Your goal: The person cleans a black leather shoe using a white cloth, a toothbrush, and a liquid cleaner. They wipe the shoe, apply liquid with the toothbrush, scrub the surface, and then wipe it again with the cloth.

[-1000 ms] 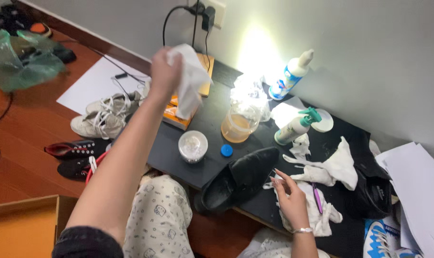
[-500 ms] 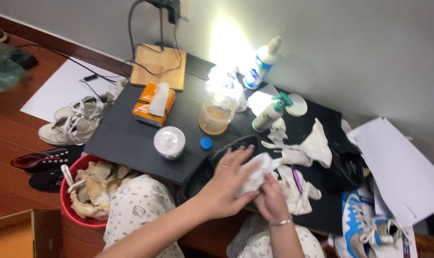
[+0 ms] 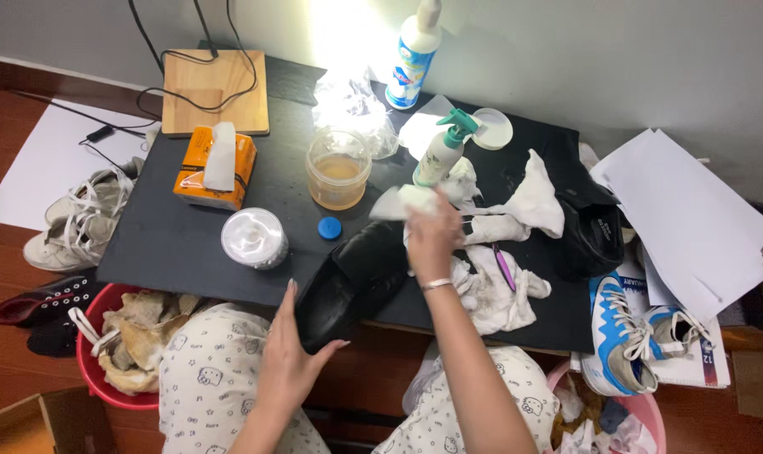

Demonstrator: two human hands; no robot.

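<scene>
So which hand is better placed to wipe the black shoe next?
Probably the right hand: it holds a white tissue above the black shoe, while the left hand steadies the shoe's near end.

The left hand (image 3: 293, 357), raised high with a tissue a second ago, now steadies the black shoe (image 3: 352, 282) at lower centre; the right hand (image 3: 434, 231) presses the white tissue (image 3: 398, 202) above it.
</scene>
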